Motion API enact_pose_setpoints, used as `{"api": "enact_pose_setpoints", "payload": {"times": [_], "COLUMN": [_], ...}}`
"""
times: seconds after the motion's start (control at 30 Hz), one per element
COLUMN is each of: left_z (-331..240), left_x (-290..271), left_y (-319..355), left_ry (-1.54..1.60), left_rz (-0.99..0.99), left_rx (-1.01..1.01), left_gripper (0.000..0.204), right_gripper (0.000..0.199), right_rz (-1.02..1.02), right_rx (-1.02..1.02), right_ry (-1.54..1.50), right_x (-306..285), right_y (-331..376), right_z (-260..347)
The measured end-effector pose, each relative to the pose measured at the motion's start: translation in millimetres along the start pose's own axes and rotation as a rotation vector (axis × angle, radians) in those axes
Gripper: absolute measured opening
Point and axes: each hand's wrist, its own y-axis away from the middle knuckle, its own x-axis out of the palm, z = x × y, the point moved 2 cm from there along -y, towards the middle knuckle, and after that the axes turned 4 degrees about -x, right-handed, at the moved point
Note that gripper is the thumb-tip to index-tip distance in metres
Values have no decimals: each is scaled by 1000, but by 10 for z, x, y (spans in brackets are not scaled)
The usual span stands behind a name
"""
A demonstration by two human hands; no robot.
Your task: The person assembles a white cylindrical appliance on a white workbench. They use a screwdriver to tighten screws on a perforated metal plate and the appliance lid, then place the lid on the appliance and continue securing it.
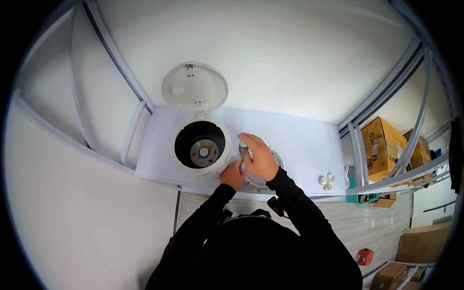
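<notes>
A white rice cooker (227, 145) stands on the table with its lid (193, 89) raised. Its dark inside is bare of a pot, and a round heating plate (196, 153) shows at the bottom. Just right of it my right hand (261, 158) curls over a small pale grey-white piece (243, 144), too covered to name. Close by, my left hand (233, 176) is closed with its fingers up against the same spot. Under both hands lies a round, pale, dotted dish-like thing (256, 181), mostly hidden by them.
The white table (304, 145) backs onto a wall. Small white pieces (328, 181) lie near its front right edge. Metal frame posts (382, 108) stand at both sides. Cardboard boxes (382, 150), a teal bin (358, 197) and a red stool (365, 256) are off to the right.
</notes>
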Motion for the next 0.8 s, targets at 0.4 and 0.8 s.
{"api": "enact_pose_setpoints", "payload": {"times": [0.4,0.8], "left_z": [-83,-19], "left_x": [7,44], "left_y": [5,19], "left_ry": [-72,-50], "left_rz": [-66,-159], "left_rx": [-67,-38], "left_gripper": [34,33], "right_gripper": [37,40], "right_rz": [-47,45], "right_rx": [-35,111], "right_ry": [230,287], "right_x": [-80,-109], "right_y": [-38,-15], "right_z": [132,121]}}
